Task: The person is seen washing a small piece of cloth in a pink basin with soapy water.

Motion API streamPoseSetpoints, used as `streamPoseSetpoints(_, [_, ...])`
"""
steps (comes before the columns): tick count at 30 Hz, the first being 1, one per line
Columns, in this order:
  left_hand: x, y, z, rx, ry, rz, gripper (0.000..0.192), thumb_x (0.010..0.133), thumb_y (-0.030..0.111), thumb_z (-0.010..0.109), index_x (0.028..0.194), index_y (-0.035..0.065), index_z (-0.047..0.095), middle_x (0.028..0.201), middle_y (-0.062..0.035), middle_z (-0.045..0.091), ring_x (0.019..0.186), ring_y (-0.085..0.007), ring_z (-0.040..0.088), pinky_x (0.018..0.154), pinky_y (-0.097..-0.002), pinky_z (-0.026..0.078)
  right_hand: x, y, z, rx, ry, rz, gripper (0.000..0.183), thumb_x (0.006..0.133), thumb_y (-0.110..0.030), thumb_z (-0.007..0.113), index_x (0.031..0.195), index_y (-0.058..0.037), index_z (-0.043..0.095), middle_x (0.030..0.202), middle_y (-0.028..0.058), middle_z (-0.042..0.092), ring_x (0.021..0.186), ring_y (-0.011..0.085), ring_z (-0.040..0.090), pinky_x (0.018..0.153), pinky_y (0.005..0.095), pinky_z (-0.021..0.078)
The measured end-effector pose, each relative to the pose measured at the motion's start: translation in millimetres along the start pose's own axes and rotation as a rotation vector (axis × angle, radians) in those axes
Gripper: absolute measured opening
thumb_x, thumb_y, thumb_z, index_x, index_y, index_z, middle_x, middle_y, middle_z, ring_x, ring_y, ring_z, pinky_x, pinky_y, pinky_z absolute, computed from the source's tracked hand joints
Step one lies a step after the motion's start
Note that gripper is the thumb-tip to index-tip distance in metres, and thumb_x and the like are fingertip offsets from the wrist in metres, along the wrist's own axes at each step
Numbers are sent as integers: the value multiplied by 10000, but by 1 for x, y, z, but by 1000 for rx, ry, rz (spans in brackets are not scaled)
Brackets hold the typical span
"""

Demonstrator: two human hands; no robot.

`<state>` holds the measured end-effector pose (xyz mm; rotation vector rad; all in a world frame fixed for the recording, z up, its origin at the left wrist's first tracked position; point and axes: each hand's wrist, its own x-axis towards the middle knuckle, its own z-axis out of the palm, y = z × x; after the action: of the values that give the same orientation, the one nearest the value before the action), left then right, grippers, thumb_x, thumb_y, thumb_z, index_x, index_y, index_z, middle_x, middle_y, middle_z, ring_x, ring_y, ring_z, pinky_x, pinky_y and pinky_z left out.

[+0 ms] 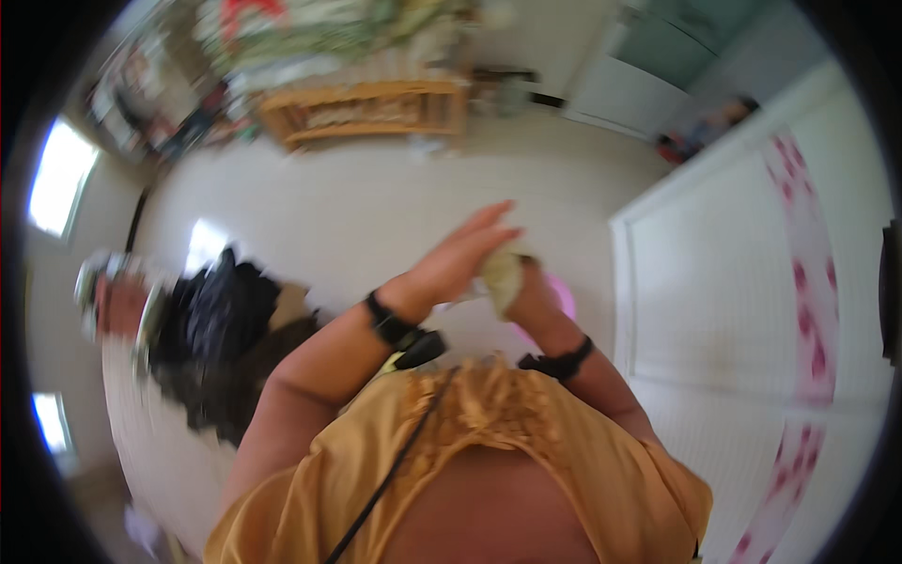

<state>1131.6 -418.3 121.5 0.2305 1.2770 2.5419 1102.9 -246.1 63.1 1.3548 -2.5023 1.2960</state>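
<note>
In front of my chest, my left hand (458, 261) is raised with its fingers stretched out, its palm side close to a pale yellow-green cloth (502, 280). The cloth is in my right hand (533, 304), whose fingers are mostly hidden behind it. Blur and overlap hide whether my left palm presses on the cloth. Partly covered by my right hand and forearm is a pink round object (566, 297), perhaps a basin, lower down. Both wrists wear black bands.
A heap of dark clothing (218, 317) lies to my left on a pale surface. Close on my right stands a large white panel (705, 282) with a pink floral strip. Across the pale tiled floor (338, 197) is a slatted wooden frame (366, 109) with piled fabrics above it.
</note>
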Motion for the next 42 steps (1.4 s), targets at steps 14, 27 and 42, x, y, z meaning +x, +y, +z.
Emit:
streamPoseSetpoints(14, [-147,87,-67,753,32,-63,659,1028,445,432,1571,195,154,1339,-118,510,1003,-170,582,748,-300,556,101,-82,95,792,-629,9,131,866,-202,632,846,-84,577,794,31,619,770,168,600,694,302,486])
streamPoseSetpoints(27, [-161,110,-199,184,274,29,628,1045,413,409,1569,177,155,1407,-69,470,1072,-143,558,939,-353,524,224,-72,172,-34,-224,-551,214,754,-201,770,873,-57,667,783,121,663,686,325,649,561,386,506])
streamPoseSetpoints(42, [-72,228,-405,233,501,-370,648,1014,231,512,1561,128,182,1304,-97,583,1107,-208,622,923,-328,516,426,64,285,604,-727,174,317,884,-218,679,1149,-53,629,1077,118,689,978,221,662,841,339,516])
